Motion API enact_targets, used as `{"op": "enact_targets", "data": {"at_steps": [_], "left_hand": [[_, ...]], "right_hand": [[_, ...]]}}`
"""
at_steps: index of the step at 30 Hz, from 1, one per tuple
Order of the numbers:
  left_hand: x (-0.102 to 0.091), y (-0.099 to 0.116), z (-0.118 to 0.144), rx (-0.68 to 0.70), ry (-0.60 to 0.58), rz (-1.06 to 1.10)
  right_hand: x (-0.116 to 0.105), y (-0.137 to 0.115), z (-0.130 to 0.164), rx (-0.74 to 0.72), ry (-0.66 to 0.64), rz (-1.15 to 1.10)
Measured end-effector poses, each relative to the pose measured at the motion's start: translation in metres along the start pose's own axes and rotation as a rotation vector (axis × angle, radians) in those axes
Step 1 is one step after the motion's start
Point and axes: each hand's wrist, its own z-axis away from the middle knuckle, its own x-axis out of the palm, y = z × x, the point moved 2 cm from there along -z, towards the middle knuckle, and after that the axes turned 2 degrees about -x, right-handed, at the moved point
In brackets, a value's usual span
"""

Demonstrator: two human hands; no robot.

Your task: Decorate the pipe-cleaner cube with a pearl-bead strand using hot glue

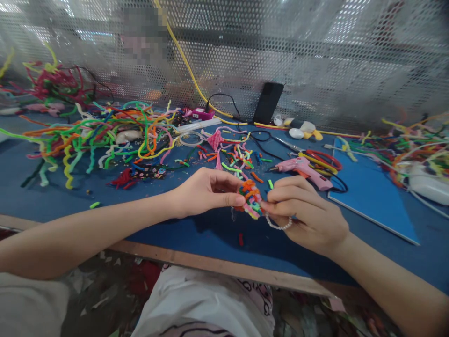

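A small multicoloured pipe-cleaner piece [251,198], with orange, pink, green and yellow bits, is held up over the table's front part. My left hand [213,191] pinches its left side between thumb and fingers. On the other side, my right hand [303,210] has its fingers closed at the piece's right edge. A loop of white beads [279,227] hangs below the right fingers; I cannot tell whether it is joined to the piece. Beneath the hands, a short red pipe-cleaner bit [241,239] lies on the blue table [157,224].
Tangled pipe cleaners [115,128] spread over the left, cut bits [242,157] in the middle. A pink glue gun [303,171] lies beside scissors [321,160] and a blue board [372,196]. A phone [268,103] leans against the perforated metal screen [224,51]. Cables run along the back.
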Motion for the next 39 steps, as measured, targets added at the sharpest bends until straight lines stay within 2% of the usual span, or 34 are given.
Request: {"op": "enact_targets", "data": {"at_steps": [6,17,20,22,25,27,33,39], "left_hand": [[0.003,0.001,0.002,-0.001,-0.027,-0.027],[0.003,-0.001,0.002,-0.014,0.046,-0.084],[0.005,0.002,0.0,-0.031,0.068,-0.106],[0.005,0.003,0.0,-0.047,0.115,-0.094],[0.001,0.003,0.0,-0.081,0.175,-0.015],[-0.001,0.002,0.0,-0.128,0.178,0.043],[0.0,0.0,0.0,-0.305,0.027,0.157],[0.001,-0.004,0.001,-0.316,0.064,0.165]], "right_hand": [[0.002,-0.001,-0.001,0.015,-0.002,-0.041],[0.003,0.0,0.0,0.029,-0.021,-0.061],[0.003,0.005,0.001,0.11,0.014,-0.131],[0.002,0.009,0.001,0.219,0.052,-0.212],[0.002,0.013,0.001,0.382,0.072,-0.338],[0.002,0.014,0.002,0.441,0.069,-0.402],[0.009,0.019,0.01,0.524,0.024,-0.516],[0.014,0.018,0.011,0.531,-0.005,-0.535]]}}
